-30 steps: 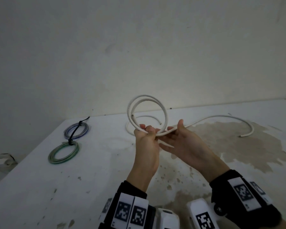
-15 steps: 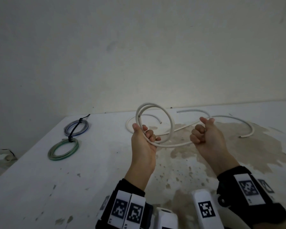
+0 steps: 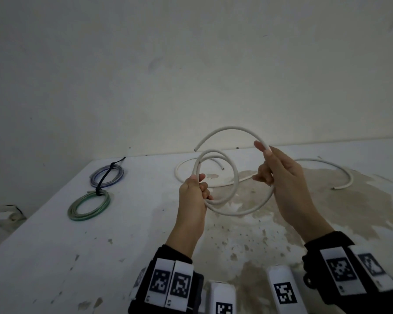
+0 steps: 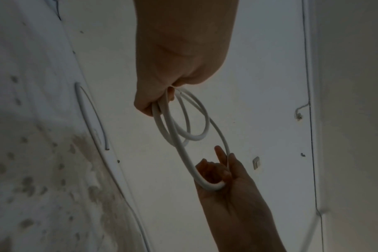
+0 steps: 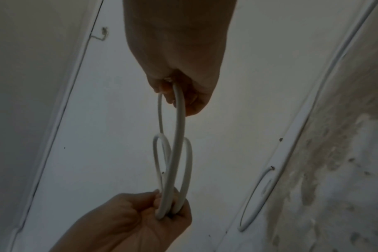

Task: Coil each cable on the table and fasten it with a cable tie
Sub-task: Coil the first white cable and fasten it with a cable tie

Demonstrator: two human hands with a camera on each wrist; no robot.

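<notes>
A white cable (image 3: 236, 213) is held in the air over the table (image 3: 100, 257). My left hand (image 3: 196, 189) grips two small coils of it at their lower left. From there a wider loop sweeps right and up through my right hand (image 3: 268, 168), whose fingers curl round it. The cable's free end (image 3: 196, 148) hangs in the air above the coils. In the left wrist view my left hand (image 4: 162, 98) clamps the coils (image 4: 196, 138) and my right hand (image 4: 218, 170) cradles the loop. In the right wrist view the loop (image 5: 179, 136) runs from my right hand (image 5: 177, 95) to my left hand (image 5: 166, 208).
A second white cable (image 3: 347, 175) lies loose across the back of the table, behind my hands. At the left lie a bluish coil (image 3: 107, 175) and a green coil (image 3: 89, 205), each bound with a black tie (image 3: 104, 177). The tabletop is stained brown at the right.
My right hand moved from pinching the cable beside the left hand out to the right, then rose, lifting the tail into a wide loop. The left hand kept its grip.
</notes>
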